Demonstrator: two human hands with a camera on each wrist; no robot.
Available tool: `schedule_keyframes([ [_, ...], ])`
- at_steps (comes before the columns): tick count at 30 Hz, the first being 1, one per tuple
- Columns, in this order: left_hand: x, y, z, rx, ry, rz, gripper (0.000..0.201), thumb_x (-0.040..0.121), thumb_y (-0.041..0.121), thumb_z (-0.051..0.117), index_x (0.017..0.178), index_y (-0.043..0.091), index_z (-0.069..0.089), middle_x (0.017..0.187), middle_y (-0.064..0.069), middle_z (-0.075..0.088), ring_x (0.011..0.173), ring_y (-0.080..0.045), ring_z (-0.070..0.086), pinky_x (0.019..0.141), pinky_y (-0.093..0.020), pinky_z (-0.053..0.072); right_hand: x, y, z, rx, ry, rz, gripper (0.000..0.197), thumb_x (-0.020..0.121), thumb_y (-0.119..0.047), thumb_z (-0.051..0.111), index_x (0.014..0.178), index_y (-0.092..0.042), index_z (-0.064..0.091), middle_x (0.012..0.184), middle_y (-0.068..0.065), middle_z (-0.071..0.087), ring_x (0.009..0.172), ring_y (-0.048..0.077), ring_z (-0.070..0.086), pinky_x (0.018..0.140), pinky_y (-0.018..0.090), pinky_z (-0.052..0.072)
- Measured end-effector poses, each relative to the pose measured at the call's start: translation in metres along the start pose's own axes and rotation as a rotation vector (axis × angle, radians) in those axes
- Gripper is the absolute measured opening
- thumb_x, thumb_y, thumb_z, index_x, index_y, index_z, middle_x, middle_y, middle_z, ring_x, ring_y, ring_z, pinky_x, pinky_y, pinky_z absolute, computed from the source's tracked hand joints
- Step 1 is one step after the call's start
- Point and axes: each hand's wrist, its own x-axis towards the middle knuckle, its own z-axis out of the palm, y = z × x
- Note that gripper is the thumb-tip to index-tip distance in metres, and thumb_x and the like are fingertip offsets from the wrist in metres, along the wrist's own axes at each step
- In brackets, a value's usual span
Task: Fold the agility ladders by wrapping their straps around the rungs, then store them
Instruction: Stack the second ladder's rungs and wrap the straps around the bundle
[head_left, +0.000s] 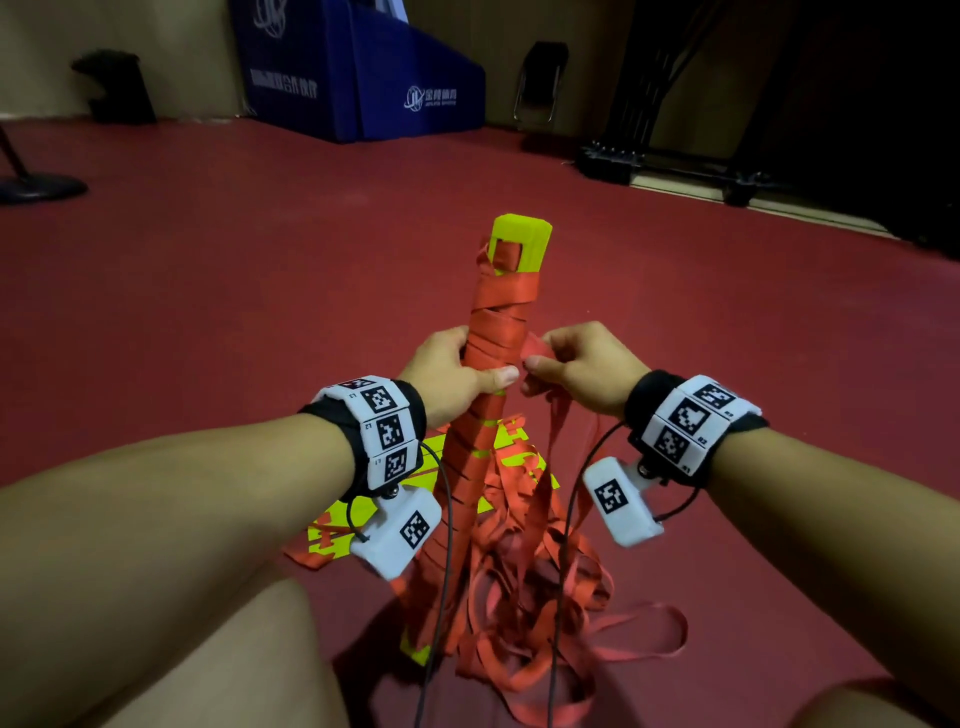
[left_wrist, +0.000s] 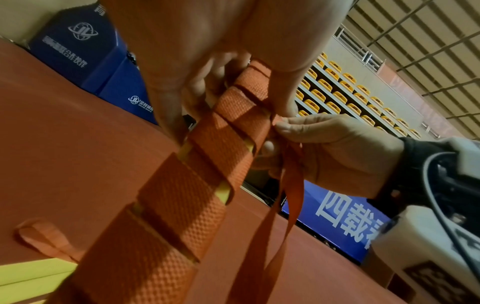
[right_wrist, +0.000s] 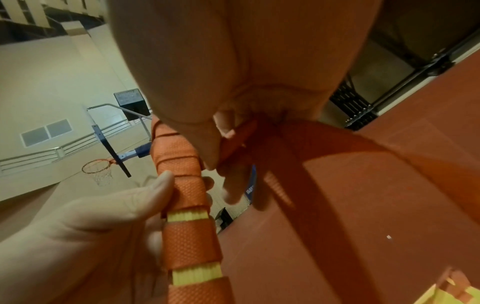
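The stiff yellow rung bundle (head_left: 493, 332) is gripped mid-length by the left hand (head_left: 449, 371); limp, light red webbing strap (head_left: 535, 351) is pinched by the right hand (head_left: 582, 366).

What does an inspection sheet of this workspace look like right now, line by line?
Surface: red floor, bare beyond the work.
Job's things: upright bundle of yellow rungs wrapped in red strap; loose straps heaped at its base.
Clutter: second ladder lying flat behind the left wrist.
Grippers: left hand grips the bundle; right hand pinches a strap.
Cables: black leads hang from the wrist cameras into the straps.
Surroundings: blue pads, folding chair, hoop.
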Motion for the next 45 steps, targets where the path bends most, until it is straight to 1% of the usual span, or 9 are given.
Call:
schedule_keyframes([
  [3,-0.002,0.003,0.001,-0.039,-0.009,0.032,0.046,0.060,0.045,0.083,0.101,0.032,0.066,0.100,0.002,0.076,0.097,-0.021,0.072,0.095,-0.048,0.056,0.000,-0.002,0.000,0.063,-0.034,0.058,0.019,0.094,-0.002,0.062,0.079,-0.009,0.072,0.076,0.007,0.073,0.076,0.028,0.064,0.070,0.038,0.053],
  [7,-0.002,0.006,0.003,-0.131,-0.036,0.072,0.048,0.061,0.034,0.082,0.104,0.026,0.063,0.095,0.004,0.072,0.087,-0.015,0.068,0.095,-0.044,0.055,0.001,-0.007,0.000,0.123,0.055,0.131,0.035,0.082,0.009,0.051,0.068,-0.015,0.070,0.057,-0.003,0.062,0.060,0.015,0.049,0.057,0.027,0.038],
  [12,0.000,0.008,0.005,-0.255,-0.013,0.098,0.060,0.051,0.043,0.085,0.102,0.017,0.066,0.089,-0.003,0.070,0.082,-0.019,0.064,0.085,-0.040,0.055,-0.002,-0.015,0.004,0.258,0.128,0.288,0.031,0.081,0.002,0.044,0.071,-0.011,0.071,0.071,0.005,0.071,0.063,0.017,0.064,0.066,0.029,0.043],
  [19,0.008,0.003,0.000,-0.326,0.018,0.114,0.028,0.081,0.000,0.078,0.098,0.014,0.061,0.079,0.003,0.064,0.069,-0.009,0.061,0.068,-0.022,0.052,-0.001,-0.008,0.005,0.242,0.118,0.432,0.024,0.088,-0.013,0.045,0.084,-0.011,0.068,0.090,0.010,0.073,0.075,0.024,0.061,0.076,0.037,0.038],
  [25,0.011,0.003,-0.007,-0.399,0.084,0.139,0.043,0.067,0.014,0.080,0.106,0.006,0.066,0.078,0.005,0.067,0.067,-0.006,0.062,0.068,-0.020,0.051,0.001,-0.002,0.001,0.303,0.331,0.171,0.034,0.085,0.011,0.049,0.104,-0.006,0.071,0.092,0.011,0.066,0.073,0.018,0.056,0.058,0.020,0.044],
  [28,0.011,0.000,-0.009,-0.390,0.070,0.145,0.044,0.066,0.017,0.079,0.107,0.005,0.067,0.081,0.004,0.069,0.070,-0.007,0.063,0.070,-0.020,0.051,-0.001,-0.008,0.005,0.326,0.284,-0.124,0.041,0.077,0.020,0.053,0.097,-0.011,0.071,0.086,0.005,0.069,0.078,0.013,0.062,0.069,0.020,0.053],
  [32,0.012,-0.002,-0.009,-0.357,0.062,0.151,0.024,0.080,-0.003,0.077,0.097,0.011,0.068,0.082,0.003,0.069,0.069,-0.004,0.063,0.067,-0.017,0.050,0.004,0.000,0.013,-0.011,0.216,-0.198,0.025,0.076,-0.006,0.080,0.072,-0.027,0.066,0.084,-0.005,0.068,0.079,0.012,0.065,0.085,0.038,0.055],
  [35,0.013,-0.003,-0.010,-0.351,0.084,0.141,0.020,0.084,-0.004,0.073,0.095,0.012,0.069,0.081,0.004,0.070,0.070,-0.006,0.064,0.069,-0.019,0.051,0.005,0.005,0.015,-0.181,0.277,-0.250,0.032,0.081,-0.025,0.081,0.054,-0.018,0.065,0.084,-0.009,0.063,0.075,0.009,0.062,0.076,0.029,0.049],
  [45,0.015,-0.001,-0.009,-0.345,0.115,0.105,0.048,0.064,0.023,0.080,0.107,0.003,0.071,0.101,-0.015,0.075,0.084,-0.020,0.068,0.083,-0.032,0.054,0.002,-0.003,0.020,-0.159,0.501,-0.498,0.051,0.077,-0.012,0.077,0.046,-0.026,0.040,0.078,-0.004,0.061,0.061,0.005,0.050,0.059,0.016,0.035],
])
